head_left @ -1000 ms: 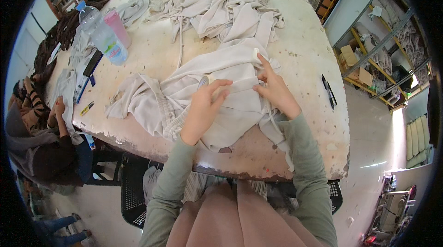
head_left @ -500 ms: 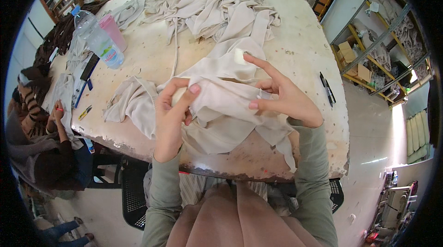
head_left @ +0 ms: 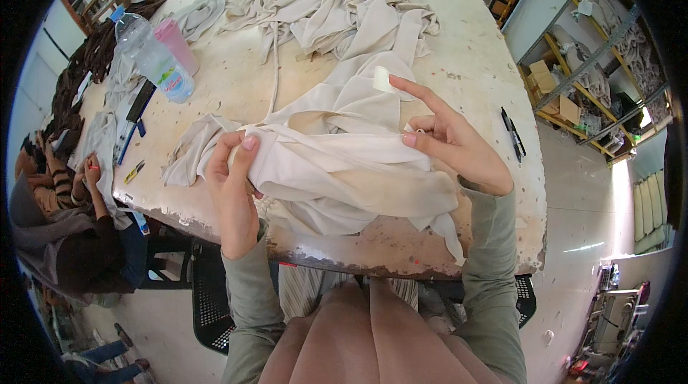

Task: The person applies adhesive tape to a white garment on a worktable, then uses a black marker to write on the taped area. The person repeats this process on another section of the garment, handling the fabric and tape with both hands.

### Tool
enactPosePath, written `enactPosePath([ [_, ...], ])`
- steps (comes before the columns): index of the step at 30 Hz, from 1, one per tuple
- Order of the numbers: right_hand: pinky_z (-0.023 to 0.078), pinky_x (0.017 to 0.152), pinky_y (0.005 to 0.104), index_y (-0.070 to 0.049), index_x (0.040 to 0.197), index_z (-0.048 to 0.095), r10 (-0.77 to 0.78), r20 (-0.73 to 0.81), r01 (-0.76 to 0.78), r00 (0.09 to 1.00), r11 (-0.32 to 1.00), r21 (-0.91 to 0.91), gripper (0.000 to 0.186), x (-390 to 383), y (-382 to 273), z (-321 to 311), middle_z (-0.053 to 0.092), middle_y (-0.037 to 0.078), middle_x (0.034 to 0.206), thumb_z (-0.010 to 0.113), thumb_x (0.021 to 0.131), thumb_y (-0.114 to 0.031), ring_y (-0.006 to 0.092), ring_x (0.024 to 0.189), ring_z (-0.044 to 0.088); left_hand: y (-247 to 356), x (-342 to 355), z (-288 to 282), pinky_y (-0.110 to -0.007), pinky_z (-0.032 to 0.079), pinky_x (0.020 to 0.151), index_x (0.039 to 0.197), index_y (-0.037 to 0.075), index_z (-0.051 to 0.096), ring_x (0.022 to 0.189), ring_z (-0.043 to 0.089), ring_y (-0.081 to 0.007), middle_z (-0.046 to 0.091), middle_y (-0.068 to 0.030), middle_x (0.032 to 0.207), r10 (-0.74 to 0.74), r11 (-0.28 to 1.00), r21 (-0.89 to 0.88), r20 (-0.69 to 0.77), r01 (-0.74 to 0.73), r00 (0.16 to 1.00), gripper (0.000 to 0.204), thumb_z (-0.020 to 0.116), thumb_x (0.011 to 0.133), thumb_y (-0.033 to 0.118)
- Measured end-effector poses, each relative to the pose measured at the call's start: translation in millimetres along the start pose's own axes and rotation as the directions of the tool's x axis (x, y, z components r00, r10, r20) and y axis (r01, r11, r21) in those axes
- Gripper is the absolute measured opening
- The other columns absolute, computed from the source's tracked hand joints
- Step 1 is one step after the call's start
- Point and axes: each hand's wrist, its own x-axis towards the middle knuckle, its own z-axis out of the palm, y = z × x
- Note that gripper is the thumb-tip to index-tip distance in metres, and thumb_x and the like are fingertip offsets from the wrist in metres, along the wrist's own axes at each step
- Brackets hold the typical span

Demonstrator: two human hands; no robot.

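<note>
A beige garment lies bunched across the near half of a worn pale table. My left hand grips a fold of it at its left side, thumb on top. My right hand holds the cloth's right part, index finger stretched out toward a small white label on the fabric. The garment is lifted slightly between both hands. Part of it hangs over the table's front edge.
More beige garments are heaped at the table's far side. A plastic water bottle and a pink cup stand at the left. A black pen lies at the right. Another person sits at the left. Shelving stands to the right.
Both hands went from lying flat on the garment to grasping it and pulling it up and apart; my left hand moved left, my right hand moved right.
</note>
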Motion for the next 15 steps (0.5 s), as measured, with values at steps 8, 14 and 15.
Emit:
enactPosePath([
  [8, 0.028, 0.063, 0.0163, -0.011, 0.148, 0.029, -0.065, -0.103, 0.059, 0.993, 0.996, -0.065, 0.069, -7, -12, 5, 0.047, -0.006, 0.072, 0.06, 0.087, -0.004, 0.003, 0.067, 0.037, -1, -12, -8, -0.017, 0.031, 0.043, 0.098, 0.011, 0.058, 0.061, 0.05, 0.0, 0.06, 0.0045, 0.081, 0.039, 0.996, -0.082, 0.008, -0.039, 0.999, 0.02, 0.065, 0.089, 0.029],
  [14, 0.03, 0.064, 0.0151, -0.006, 0.148, 0.027, -0.026, -0.074, 0.024, 0.997, 0.999, -0.031, 0.074, -23, -22, -7, 0.053, -0.005, 0.075, 0.062, 0.083, -0.003, 0.0022, 0.069, 0.042, 12, -23, -12, -0.019, 0.04, 0.052, 0.095, 0.008, 0.057, 0.065, 0.055, -0.0058, 0.061, -0.001, 0.083, 0.1, 0.988, -0.121, 0.008, -0.098, 0.995, 0.018, 0.065, 0.089, 0.023],
  [15, 0.031, 0.065, 0.0147, -0.005, 0.148, 0.026, -0.028, -0.053, 0.027, 0.998, 1.0, -0.014, 0.075, -28, -24, -12, 0.056, -0.004, 0.077, 0.062, 0.083, -0.004, 0.0022, 0.07, 0.043, 17, -27, -11, -0.02, 0.042, 0.054, 0.094, 0.008, 0.057, 0.065, 0.056, -0.0072, 0.061, -0.0025, 0.082, 0.122, 0.981, -0.151, 0.012, -0.119, 0.992, 0.017, 0.065, 0.088, 0.021],
])
